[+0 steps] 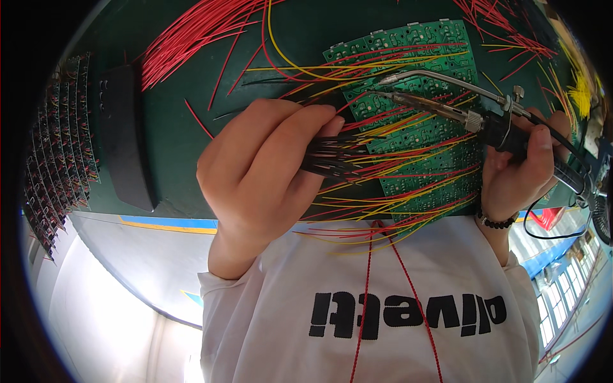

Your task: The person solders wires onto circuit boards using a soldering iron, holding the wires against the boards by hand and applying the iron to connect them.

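Observation:
My left hand (265,159) is closed around a bundle of short black wires (332,158) with bare, shiny ends. Its thumb and forefinger are pinched together at the left edge of a green circuit board panel (424,134), close to a red wire. In my right hand (527,163) is a soldering iron (440,108) with a thin metal feed tube (440,78) clamped along it. The iron's tip points left over the upper part of the panel, just right of my left fingertips. Rows of red and yellow wires (408,191) lie across the panel and stick out past its left edge.
A thick bunch of loose red wires (191,38) lies at the far left of the dark green work surface. Beside it is a long black bar (128,137), with rows of populated boards (60,147) further left. More red wires (511,32) lie at the far right.

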`<state>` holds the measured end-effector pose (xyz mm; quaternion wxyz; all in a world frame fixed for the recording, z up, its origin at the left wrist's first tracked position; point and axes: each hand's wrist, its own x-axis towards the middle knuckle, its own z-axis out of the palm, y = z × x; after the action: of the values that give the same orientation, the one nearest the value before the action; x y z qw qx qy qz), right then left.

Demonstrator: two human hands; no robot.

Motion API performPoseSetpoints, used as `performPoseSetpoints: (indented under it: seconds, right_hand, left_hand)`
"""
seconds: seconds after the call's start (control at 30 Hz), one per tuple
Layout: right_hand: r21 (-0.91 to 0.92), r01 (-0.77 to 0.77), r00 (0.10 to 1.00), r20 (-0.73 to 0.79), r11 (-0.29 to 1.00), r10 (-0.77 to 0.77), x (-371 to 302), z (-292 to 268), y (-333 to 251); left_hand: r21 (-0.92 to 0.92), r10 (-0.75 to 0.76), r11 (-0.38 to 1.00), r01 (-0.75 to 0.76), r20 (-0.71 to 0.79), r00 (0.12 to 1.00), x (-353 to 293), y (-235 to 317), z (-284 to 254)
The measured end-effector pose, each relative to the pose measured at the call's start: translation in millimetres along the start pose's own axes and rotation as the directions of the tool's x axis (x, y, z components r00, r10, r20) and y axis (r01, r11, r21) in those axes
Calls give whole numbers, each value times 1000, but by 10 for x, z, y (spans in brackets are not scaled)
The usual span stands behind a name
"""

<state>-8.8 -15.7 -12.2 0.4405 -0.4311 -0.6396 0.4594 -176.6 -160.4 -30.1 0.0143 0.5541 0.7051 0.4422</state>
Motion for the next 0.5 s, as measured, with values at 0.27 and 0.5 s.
performPoseSetpoints:
  seconds: [0.27,0.5]
  right_hand:
    - [184,-97,992,99,978,79,-12,11,-40]
    - [-215,210,977,90,954,-194,35,-81,146]
  left_hand:
    - [-6,-9,1000,9,9,1000,-7,-1,2]
    - [15,-21,1000,22,-15,1000,-12,6,7]
